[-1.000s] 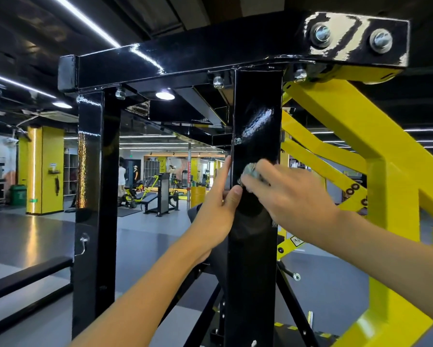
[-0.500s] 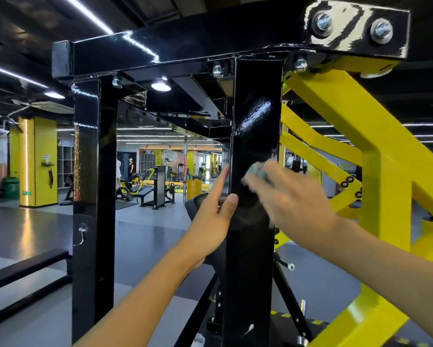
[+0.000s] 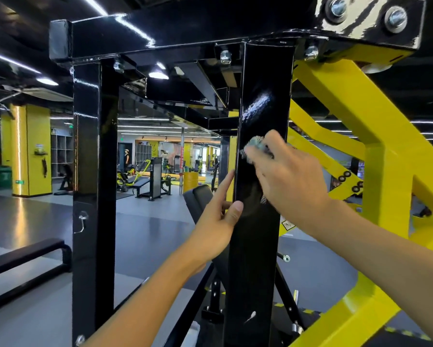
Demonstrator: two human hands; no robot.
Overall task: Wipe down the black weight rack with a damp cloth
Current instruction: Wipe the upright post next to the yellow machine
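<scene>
Wadded in the curled fingers of the right hand [image 3: 288, 181], the cloth [image 3: 254, 144], likely soft and light, rubs the rigid black weight rack [image 3: 260, 259]; the left hand [image 3: 215, 221] steadies its left edge, fingers straight.

Weight rack upright [image 3: 260, 101] showing black; cloth [image 3: 255, 143] showing grey-teal; machine frame [image 3: 388, 171] showing yellow; top bracket [image 3: 365, 20] showing white-streaked black.

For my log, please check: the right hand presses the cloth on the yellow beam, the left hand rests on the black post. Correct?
No, not the yellow beam: in the head view the right hand presses the cloth on the black post too.
</scene>
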